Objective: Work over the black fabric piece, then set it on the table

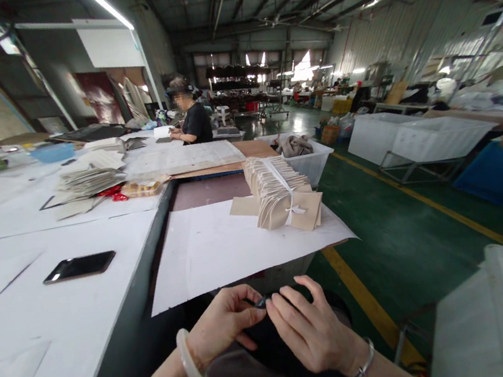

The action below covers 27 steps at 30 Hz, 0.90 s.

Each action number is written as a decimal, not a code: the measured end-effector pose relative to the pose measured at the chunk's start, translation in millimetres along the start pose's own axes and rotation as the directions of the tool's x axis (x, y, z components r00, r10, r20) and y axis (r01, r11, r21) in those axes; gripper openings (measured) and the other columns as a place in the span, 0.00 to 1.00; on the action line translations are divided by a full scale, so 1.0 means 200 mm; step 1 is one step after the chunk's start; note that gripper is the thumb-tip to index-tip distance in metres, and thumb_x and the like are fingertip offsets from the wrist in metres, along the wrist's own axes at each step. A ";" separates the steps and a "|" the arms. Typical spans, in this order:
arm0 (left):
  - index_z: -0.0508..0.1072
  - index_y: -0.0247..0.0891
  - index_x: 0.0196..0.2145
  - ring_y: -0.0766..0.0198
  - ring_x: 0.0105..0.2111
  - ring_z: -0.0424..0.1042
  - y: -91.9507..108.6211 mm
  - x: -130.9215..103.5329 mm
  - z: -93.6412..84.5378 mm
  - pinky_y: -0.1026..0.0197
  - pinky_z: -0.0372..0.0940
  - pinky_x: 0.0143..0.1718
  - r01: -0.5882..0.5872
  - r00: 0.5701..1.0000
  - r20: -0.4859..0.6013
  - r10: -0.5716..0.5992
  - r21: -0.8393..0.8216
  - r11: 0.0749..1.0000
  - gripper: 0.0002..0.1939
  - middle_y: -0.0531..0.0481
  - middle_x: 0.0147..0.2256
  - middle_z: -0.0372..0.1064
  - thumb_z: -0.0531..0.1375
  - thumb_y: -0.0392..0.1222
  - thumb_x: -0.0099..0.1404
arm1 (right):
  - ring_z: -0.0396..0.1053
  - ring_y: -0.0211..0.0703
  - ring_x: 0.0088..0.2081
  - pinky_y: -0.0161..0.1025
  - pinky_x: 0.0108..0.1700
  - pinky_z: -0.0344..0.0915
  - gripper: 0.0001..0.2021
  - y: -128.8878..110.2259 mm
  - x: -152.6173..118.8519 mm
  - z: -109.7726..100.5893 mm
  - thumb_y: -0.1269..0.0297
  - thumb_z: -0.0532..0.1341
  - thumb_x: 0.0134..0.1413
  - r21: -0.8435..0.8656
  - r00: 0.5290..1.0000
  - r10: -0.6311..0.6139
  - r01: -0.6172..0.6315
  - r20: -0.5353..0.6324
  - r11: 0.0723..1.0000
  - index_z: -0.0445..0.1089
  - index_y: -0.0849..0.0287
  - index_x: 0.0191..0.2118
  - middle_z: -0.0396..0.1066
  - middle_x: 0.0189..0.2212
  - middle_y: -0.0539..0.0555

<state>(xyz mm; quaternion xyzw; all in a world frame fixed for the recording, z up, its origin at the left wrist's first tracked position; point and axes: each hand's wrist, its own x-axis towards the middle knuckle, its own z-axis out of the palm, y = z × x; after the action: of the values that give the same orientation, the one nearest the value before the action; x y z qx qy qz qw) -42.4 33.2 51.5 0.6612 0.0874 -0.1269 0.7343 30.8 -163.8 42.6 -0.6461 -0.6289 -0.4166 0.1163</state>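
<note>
Dark piece (260, 303), tiny, pinched between both hands low in front of the seated person, over the lap and just short of the table edge.

Largest first: long white table (36, 314) runs away on the left; a black phone (79, 267) lies flat on it, well apart from the hands. Beside it, a lower board carries a white sheet (223, 251), and on that a tied stack of beige cards (281, 193), fanned and bound with white ribbon. Further down the table a co-worker (194, 121) in a dark top, bent over their own work.

Left hand (223, 325), pale bangle at the wrist, is curled, thumb and fingertips closed on the piece. Right hand (311, 329), thin bracelet at the wrist, meets it from the other side, thumb and forefinger nipping the same piece, other fingers spread loose.

Judgement: fine pinch work; best kept close to the body, both grips near the tips, wrists steady, so nothing drops to the green floor (399, 234).

Piece itself: dark, small, mostly hidden by fingertips; shape and material cannot be made out.
</note>
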 end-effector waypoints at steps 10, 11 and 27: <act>0.66 0.32 0.39 0.73 0.22 0.56 0.01 -0.03 0.00 0.69 0.68 0.21 -0.003 1.000 0.018 0.002 0.047 0.999 0.35 0.60 0.22 0.56 0.70 0.65 0.49 | 0.63 0.47 0.46 0.50 0.51 0.57 0.10 -0.03 0.06 0.01 0.78 0.50 0.64 0.222 0.973 0.214 -0.227 0.085 0.948 0.68 0.68 0.39 0.68 0.39 0.58; 0.67 0.32 0.39 0.73 0.22 0.56 0.01 -0.03 0.00 0.70 0.67 0.21 -0.008 1.000 0.017 0.008 0.048 0.999 0.35 0.59 0.22 0.56 0.70 0.65 0.49 | 0.63 0.46 0.46 0.48 0.50 0.58 0.08 -0.02 0.07 0.01 0.77 0.51 0.63 0.282 0.957 0.270 -0.291 0.111 0.914 0.67 0.66 0.37 0.68 0.38 0.57; 0.70 0.32 0.35 0.68 0.26 0.60 0.05 -0.04 0.01 0.67 0.70 0.21 -0.032 0.999 0.019 0.030 0.097 0.995 0.27 0.55 0.26 0.58 0.67 0.62 0.54 | 0.65 0.34 0.32 0.32 0.35 0.59 0.04 0.11 0.19 -0.02 0.69 0.60 0.50 0.506 0.427 0.393 -0.854 0.815 -0.120 0.71 0.65 0.29 0.71 0.30 0.51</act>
<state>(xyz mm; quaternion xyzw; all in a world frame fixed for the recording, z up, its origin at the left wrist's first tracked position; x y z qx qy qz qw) -47.1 33.7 63.8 0.6961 0.0646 -0.1253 0.7039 44.4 -143.6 79.0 -0.7386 -0.3352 0.2809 0.5130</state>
